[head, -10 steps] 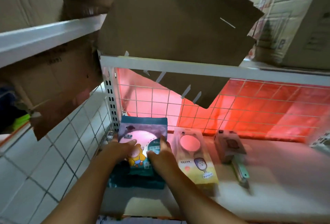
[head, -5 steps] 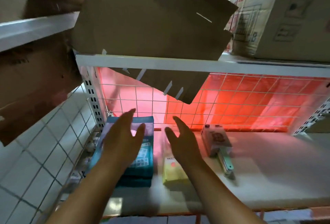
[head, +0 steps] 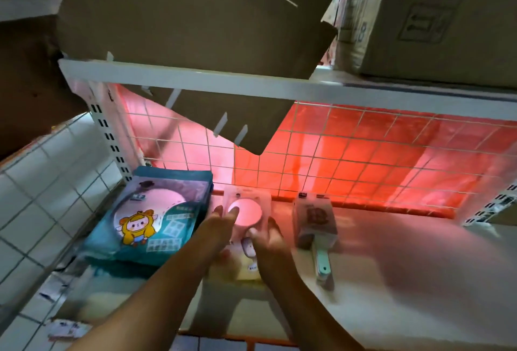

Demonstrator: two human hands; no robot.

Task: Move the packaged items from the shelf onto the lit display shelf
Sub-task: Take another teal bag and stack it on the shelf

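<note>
**Both hands on the middle package, neighbours close on either side**

Head view, looking down onto the lit display shelf [head: 391, 255], which glows red off the wire grid [head: 349, 155] at the back. Three items lie on it in a row: the teal package [head: 156, 219] at the left, the pink-and-yellow package [head: 251, 195] in the middle, and the boxed brush [head: 314, 219] just to its right.

Both hands are on the middle one. The left hand [head: 221, 227] lays fairly straight fingers on its front, one fingertip on the round window [head: 250, 212]. The right hand [head: 268, 238] grips the right edge, thumb over the front. It looks like a squaring-up of a package already on the shelf.

Now the dangers. The neighbours sit close, so a sideways shove could knock the teal package or the brush box askew. Pressing on that window could dent it. A pull toward the near edge could tip the package off. And the cardboard flap [head: 195, 29] hangs low overhead, so a raised hand may clip it.
</note>
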